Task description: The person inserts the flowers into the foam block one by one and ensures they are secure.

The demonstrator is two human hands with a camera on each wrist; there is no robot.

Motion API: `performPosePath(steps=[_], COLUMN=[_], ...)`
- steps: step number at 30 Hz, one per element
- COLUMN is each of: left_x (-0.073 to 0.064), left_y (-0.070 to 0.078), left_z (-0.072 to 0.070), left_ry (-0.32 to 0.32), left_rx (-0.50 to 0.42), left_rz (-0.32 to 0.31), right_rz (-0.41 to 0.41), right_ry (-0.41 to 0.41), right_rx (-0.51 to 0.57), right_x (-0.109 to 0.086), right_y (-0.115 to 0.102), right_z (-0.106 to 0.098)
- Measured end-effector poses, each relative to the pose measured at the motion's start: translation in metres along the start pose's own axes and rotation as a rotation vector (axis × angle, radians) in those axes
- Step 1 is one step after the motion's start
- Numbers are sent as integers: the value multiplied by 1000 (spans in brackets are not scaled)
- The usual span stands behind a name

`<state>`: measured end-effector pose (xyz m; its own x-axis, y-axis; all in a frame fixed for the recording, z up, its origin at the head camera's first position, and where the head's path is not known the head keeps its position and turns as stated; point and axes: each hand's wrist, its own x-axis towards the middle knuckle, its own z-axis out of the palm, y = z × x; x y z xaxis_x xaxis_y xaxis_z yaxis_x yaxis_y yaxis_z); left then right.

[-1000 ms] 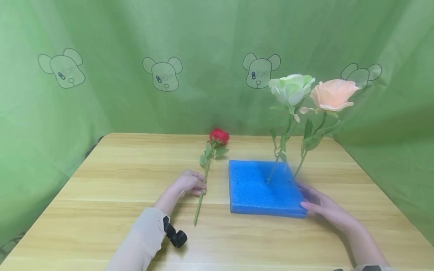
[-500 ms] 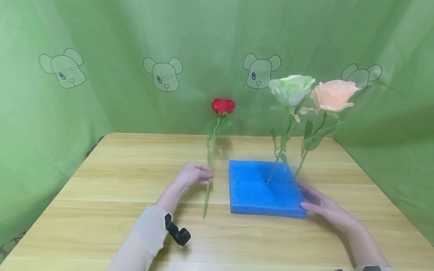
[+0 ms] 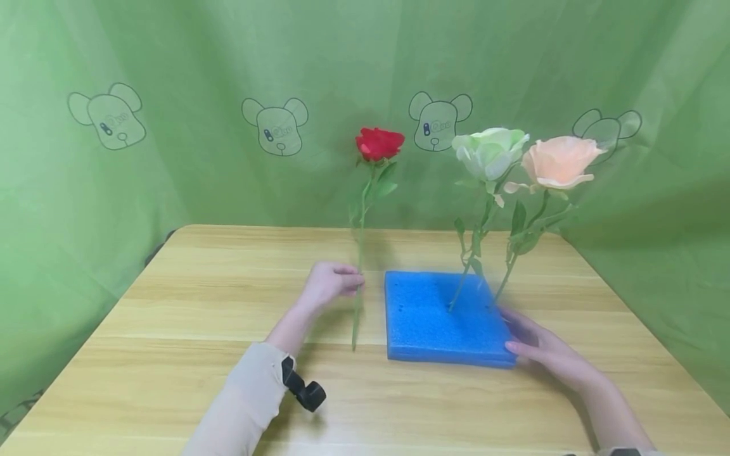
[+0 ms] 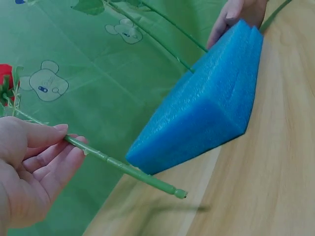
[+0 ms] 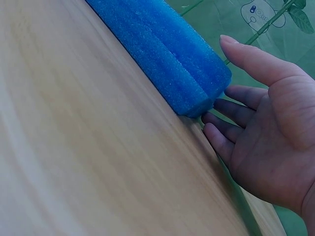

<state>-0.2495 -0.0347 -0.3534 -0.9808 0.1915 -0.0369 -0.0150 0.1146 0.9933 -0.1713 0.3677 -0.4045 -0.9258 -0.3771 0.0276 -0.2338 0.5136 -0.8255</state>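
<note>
My left hand point(image 3: 329, 284) pinches the green stem of a red rose point(image 3: 379, 145) between thumb and fingers. The rose stands nearly upright, its bloom high and its cut stem end point(image 4: 170, 189) above the table. To its right lies a flat blue foam block point(image 3: 422, 326). Two more artificial flowers are stuck in the block: a pale green-white rose point(image 3: 492, 153) and a peach rose point(image 3: 561, 163). My right hand point(image 3: 542, 348) rests against the block's right side, thumb near the top edge. In the right wrist view its fingers point(image 5: 236, 113) are loosely extended at the block's end.
The wooden table point(image 3: 188, 297) spreads under everything, its far edge close to a green curtain point(image 3: 342, 57) with printed bear heads. A black wrist camera point(image 3: 308, 394) juts from the left sleeve. Small holes dot the block's top.
My left hand has lifted the red rose from lying on the table to nearly upright, moving slightly up and right. The right hand and the foam block have stayed in place.
</note>
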Motion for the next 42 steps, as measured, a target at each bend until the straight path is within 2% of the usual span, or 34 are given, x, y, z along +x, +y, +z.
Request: performPosePath(steps=[5,9,16,27,34,42], left_x=[0,0,0,2,5,9], left_y=[6,11,20,33,34,30], left_z=[4,9,21,40,52,62], left_ry=[20,62,119,75,67,67], left_rx=[39,80,75,-40,60,72], left_rz=[30,55,165,265,314,316], right_rz=[-1,13,22,14,3,6], right_ry=[2,2,1,-5,-9,-7], right_rx=[7,5,33,34,30,33], right_x=[-1,0,0,1,2,1], right_y=[1,3,3,3,2,2], right_z=[1,1,2,0,-1,0])
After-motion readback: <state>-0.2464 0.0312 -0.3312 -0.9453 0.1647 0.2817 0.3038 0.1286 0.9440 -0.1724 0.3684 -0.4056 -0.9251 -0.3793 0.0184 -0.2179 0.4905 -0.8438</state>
